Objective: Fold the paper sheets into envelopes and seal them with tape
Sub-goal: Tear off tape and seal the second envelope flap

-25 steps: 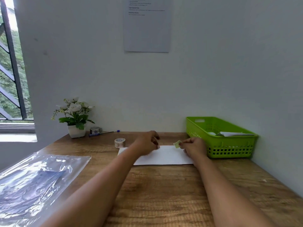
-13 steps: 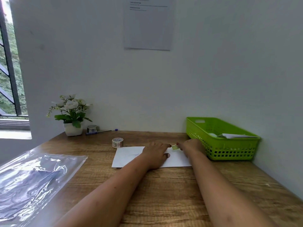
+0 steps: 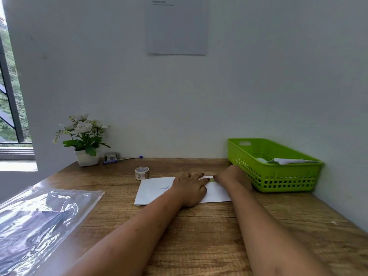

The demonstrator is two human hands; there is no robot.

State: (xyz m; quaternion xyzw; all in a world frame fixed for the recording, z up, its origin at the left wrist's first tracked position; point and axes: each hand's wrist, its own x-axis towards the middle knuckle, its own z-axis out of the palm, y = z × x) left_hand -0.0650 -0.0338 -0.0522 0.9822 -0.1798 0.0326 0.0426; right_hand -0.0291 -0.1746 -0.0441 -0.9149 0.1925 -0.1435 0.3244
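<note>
Both hands meet on the envelope point(image 3: 155, 193), which lies flat on the table point(image 3: 199, 236), close to the basket on its left side. The left hand point(image 3: 189, 189) rests palm down on it, fingers straight and spread, pinning the folds. The right hand point(image 3: 233, 176) reaches in from the basket side, fingertips bent down onto a small green strip point(image 3: 211, 179) of tape at the envelope's far edge. Whether they pinch the strip or press it flat I cannot tell, since the knuckles hide the tips.

Judged from this, the folding of this 1 sheet looks done: it has a flat oblong shape, with a faint blue mark on its left part. Sealing is the step in hand, as the strip is at the paper but not clearly rubbed down. Smoothing it and putting the envelope away probably remain.

A roll point(image 3: 142, 173) of tape stands near the envelope's far left corner, apart from it. The green basket point(image 3: 282, 176) holds at least 1 folded white paper point(image 3: 288, 161), likely finished work, though I cannot tell how many.

No loose unfolded sheets show, so the number left cannot be judged. A clear bag point(image 3: 39, 216) with dark, unclear contents lies at the table's left. By the wall stand a plant point(image 3: 83, 140), a 2nd roll point(image 3: 110, 156) and a pen point(image 3: 121, 159).
</note>
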